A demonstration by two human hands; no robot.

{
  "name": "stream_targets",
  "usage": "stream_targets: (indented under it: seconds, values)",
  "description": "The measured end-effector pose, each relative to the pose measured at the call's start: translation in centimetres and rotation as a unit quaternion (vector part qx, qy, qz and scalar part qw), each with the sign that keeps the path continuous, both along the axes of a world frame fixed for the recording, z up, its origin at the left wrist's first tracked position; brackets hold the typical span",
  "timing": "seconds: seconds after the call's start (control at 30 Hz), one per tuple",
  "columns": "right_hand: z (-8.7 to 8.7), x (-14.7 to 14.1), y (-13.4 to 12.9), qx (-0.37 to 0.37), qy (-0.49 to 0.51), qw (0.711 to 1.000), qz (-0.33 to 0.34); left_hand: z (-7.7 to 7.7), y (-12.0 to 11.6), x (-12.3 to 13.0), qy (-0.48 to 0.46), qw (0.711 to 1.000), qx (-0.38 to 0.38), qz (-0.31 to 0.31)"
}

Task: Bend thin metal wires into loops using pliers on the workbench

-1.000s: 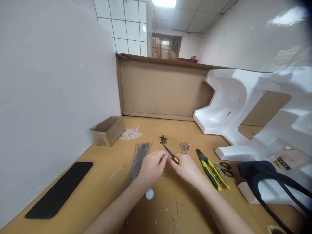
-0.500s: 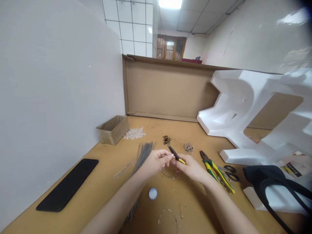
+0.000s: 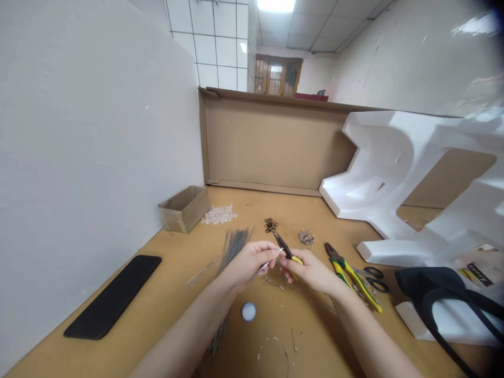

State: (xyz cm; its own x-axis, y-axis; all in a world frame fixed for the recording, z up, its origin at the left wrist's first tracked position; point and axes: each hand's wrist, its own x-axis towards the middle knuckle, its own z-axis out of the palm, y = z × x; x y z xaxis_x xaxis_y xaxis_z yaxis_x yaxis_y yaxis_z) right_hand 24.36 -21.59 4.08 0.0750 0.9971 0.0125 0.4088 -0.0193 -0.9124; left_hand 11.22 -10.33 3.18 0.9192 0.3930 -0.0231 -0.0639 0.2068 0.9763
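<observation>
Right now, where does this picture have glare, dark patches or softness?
Head view: the ceiling light is blown out, glare streaks the right wall, and the upper right corner falls dark; head view too: the thin metal piece in the left hand lacks fine detail.

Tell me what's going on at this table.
A person holds a thin silvery piece in the left hand and yellow-handled pliers in the right hand, close together over the table. Whether the pliers grip the piece is hard to tell. Grey wires pass beneath the left forearm; black rings lie just beyond the hands.
</observation>
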Motion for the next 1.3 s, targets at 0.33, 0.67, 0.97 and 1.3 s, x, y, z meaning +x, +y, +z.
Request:
stream_targets:
  seconds: [0.33, 0.67, 0.97, 1.3]
  values:
    - [-0.4, -0.2, -0.1, 0.015, -0.044, 0.998, -0.036, 0.4, -0.2, -0.2, -0.008, 1.000, -0.020, -0.006]
    - [0.3, -0.5, -0.2, 0.033, -0.158, 0.985, -0.066, 0.6, -0.2, -0.2, 0.000, 1.000, -0.020, -0.009]
    - [0.4, -0.7, -0.3, 0.041, -0.215, 0.970, -0.103, 0.4, -0.2, -0.2, -0.005, 1.000, -0.014, -0.012]
    - [-0.4, -0.7, 0.0, 0.033, -0.286, 0.949, -0.130, 0.3, -0.2, -0.2, 0.005, 1.000, 0.016, 0.003]
